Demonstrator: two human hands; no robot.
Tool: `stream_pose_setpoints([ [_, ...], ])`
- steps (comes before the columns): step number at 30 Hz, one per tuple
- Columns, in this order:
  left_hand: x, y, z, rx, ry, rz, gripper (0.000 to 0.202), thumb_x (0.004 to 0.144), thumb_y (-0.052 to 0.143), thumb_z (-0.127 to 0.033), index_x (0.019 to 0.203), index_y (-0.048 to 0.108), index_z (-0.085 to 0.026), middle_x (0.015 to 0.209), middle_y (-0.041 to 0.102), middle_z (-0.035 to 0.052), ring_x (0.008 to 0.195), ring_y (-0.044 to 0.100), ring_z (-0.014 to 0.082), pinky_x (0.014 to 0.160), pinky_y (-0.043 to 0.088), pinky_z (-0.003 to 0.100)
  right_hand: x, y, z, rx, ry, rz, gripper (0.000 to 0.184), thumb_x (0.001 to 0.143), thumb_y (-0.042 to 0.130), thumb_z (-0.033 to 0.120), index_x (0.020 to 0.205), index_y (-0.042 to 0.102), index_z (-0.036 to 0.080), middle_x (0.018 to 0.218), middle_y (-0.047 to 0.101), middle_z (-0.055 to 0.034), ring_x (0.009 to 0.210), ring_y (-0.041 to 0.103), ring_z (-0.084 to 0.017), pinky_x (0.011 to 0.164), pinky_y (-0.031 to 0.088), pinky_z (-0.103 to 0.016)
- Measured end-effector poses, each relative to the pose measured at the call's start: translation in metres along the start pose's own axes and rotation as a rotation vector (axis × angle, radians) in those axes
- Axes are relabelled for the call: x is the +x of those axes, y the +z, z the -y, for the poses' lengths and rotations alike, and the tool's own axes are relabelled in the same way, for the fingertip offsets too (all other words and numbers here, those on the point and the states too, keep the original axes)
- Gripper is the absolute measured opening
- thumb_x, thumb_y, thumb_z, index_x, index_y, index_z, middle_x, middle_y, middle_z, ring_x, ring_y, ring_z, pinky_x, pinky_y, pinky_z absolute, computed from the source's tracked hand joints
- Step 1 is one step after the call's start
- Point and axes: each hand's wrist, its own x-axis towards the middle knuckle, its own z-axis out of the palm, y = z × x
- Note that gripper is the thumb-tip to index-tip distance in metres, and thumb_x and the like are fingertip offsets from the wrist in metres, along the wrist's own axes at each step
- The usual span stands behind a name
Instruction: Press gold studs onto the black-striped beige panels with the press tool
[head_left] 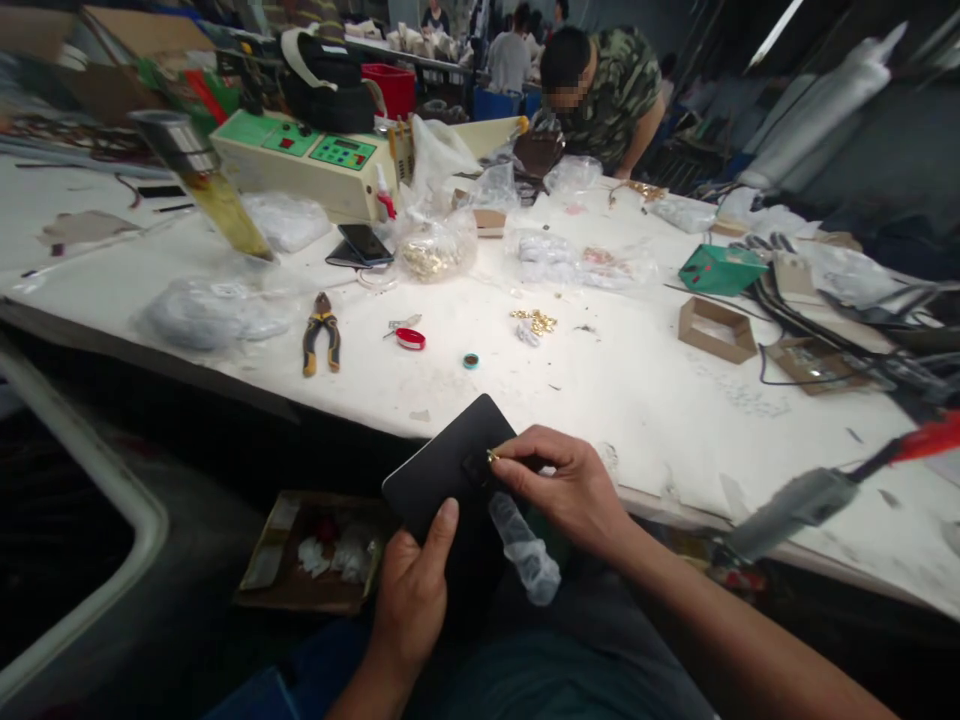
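A flat black leather piece [450, 470] is held up over my lap at the near table edge. My left hand [411, 592] grips its lower edge, thumb pressed on the face. My right hand [566, 490] is closed in a pinch on a small gold metal fitting [493, 457] at the piece's middle. A small clear plastic bag [526, 550] hangs from under my right hand.
The white table [645, 400] carries pliers [321, 332], a red ring [410, 339], loose gold fittings [534, 320], a phone [364, 243], plastic bags, a green-panelled machine [307, 160], cardboard boxes [716, 328] and a green box [720, 268]. A person in camouflage bends at the far side. A cardboard tray [315, 550] lies on the floor.
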Motion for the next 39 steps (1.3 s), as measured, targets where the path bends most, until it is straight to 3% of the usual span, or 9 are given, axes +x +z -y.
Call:
stream_pose_setpoints([
  [3,-0.008,0.022,-0.006,0.176,0.066,0.076,0.058,0.094,0.069,-0.06,0.131,0.075,-0.017,0.128,0.078,0.0101,0.134,0.064,0.0353,0.106,0.058,0.04,-0.036,-0.013,-0.012,0.029,-0.012,-0.124,0.004,0.089,0.081,0.024,0.091,0.085,0.023,0.086,0.079,-0.0033,0.079,0.072,-0.017,0.073,0.055,-0.028],
  [9,-0.027,0.063,-0.002,0.357,0.163,0.195,0.055,0.097,0.064,-0.058,0.133,0.074,-0.017,0.126,0.078,0.0102,0.124,0.07,0.0335,0.107,0.056,0.041,-0.069,-0.047,-0.026,0.089,-0.031,-0.28,0.005,0.089,0.083,0.021,0.092,0.085,0.024,0.087,0.08,-0.002,0.08,0.072,-0.015,0.075,0.056,-0.027],
  [14,-0.037,0.082,0.003,0.522,0.263,0.276,0.048,0.1,0.06,-0.054,0.128,0.076,-0.018,0.114,0.081,0.0081,0.109,0.075,0.0308,0.094,0.059,0.037,-0.087,-0.074,-0.028,0.044,-0.078,-0.293,0.006,0.089,0.082,0.018,0.093,0.084,0.023,0.086,0.079,-0.0019,0.08,0.072,-0.015,0.076,0.055,-0.027],
  [20,-0.042,0.096,0.002,0.719,0.437,0.339,0.041,0.103,0.055,-0.049,0.117,0.08,-0.019,0.099,0.082,0.0056,0.099,0.077,0.0273,0.077,0.059,0.03,-0.094,-0.097,-0.025,0.008,0.012,-0.331,0.006,0.086,0.084,0.019,0.083,0.08,0.021,0.082,0.077,-0.0004,0.078,0.072,-0.014,0.073,0.052,-0.026],
  [23,-0.046,0.1,0.001,0.775,0.478,0.357,0.04,0.104,0.054,-0.047,0.12,0.078,-0.02,0.104,0.082,0.0067,0.098,0.077,0.0264,0.08,0.06,0.031,-0.097,-0.11,-0.016,-0.119,0.037,-0.26,0.006,0.089,0.082,0.018,0.085,0.082,0.023,0.084,0.078,0.0002,0.079,0.073,-0.015,0.074,0.051,-0.027],
  [26,-0.053,0.106,0.001,0.795,0.521,0.414,0.04,0.105,0.053,-0.043,0.133,0.073,-0.022,0.122,0.079,0.0084,0.11,0.076,0.0268,0.092,0.06,0.033,-0.102,-0.121,-0.005,-0.343,0.033,-0.172,0.008,0.092,0.079,0.02,0.09,0.083,0.025,0.086,0.08,-0.0001,0.08,0.074,-0.017,0.078,0.05,-0.031],
  [31,-0.063,0.116,0.004,0.766,0.587,0.446,0.046,0.105,0.052,-0.036,0.149,0.06,-0.025,0.145,0.068,0.0101,0.133,0.066,0.0283,0.112,0.054,0.041,-0.118,-0.115,0.007,-0.494,-0.016,-0.225,0.014,0.098,0.069,0.02,0.102,0.082,0.024,0.091,0.08,-0.0042,0.089,0.073,-0.022,0.089,0.05,-0.038],
  [35,-0.07,0.112,0.012,0.762,0.593,0.426,0.056,0.098,0.063,-0.036,0.152,0.055,-0.022,0.147,0.066,0.0148,0.131,0.067,0.0321,0.108,0.057,0.046,-0.134,-0.108,0.008,-0.412,-0.119,-0.145,0.058,0.086,0.068,0.013,0.143,0.064,0.021,0.126,0.073,-0.0121,0.117,0.066,-0.028,0.106,0.049,-0.046],
  [39,-0.077,0.101,0.017,0.773,0.639,0.4,0.082,0.086,0.078,-0.034,0.16,0.043,-0.026,0.154,0.059,0.0169,0.133,0.065,0.0368,0.109,0.057,0.053,-0.142,-0.113,0.018,-0.383,-0.096,0.074,0.093,0.075,0.086,0.03,0.159,0.047,0.023,0.147,0.059,-0.0155,0.136,0.053,-0.035,0.116,0.044,-0.052],
])
